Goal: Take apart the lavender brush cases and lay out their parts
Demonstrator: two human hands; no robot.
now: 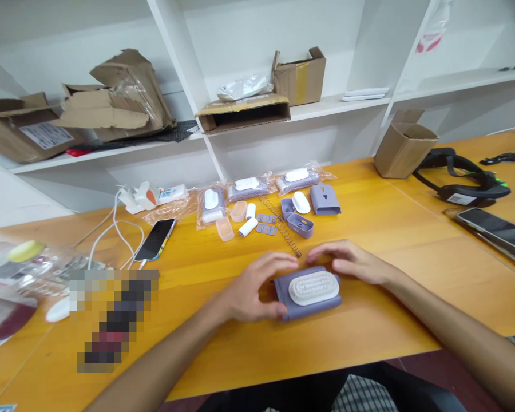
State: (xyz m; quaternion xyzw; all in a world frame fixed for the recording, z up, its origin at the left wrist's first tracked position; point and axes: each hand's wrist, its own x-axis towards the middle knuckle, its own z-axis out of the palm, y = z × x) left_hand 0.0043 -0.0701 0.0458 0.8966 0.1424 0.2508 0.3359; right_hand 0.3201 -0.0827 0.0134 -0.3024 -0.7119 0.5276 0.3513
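A purple-grey plastic case (pixel 296 312) lies flat on the table in front of me, with a white oval brush head (pixel 314 288), bristles up, on its top face. Around the case's left end curves my left hand (pixel 257 289); the thumb meets the near left corner and the fingers reach past the far left corner, apart from the thumb. At the far right side is my right hand (pixel 354 260), fingers bent and spread, its thumb by the far right corner. Neither hand visibly grips the case. Just beyond the hands lies a long coil spring (pixel 288 234).
Farther back lie purple-grey cups (pixel 300 225), a purple-grey housing (pixel 325 199), white rollers (pixel 248 227), clear orange cups (pixel 225 229) and bagged brush units (pixel 248 187). A charging phone (pixel 155 239) is left; a headset (pixel 467 183) and another phone (pixel 498 229) are right.
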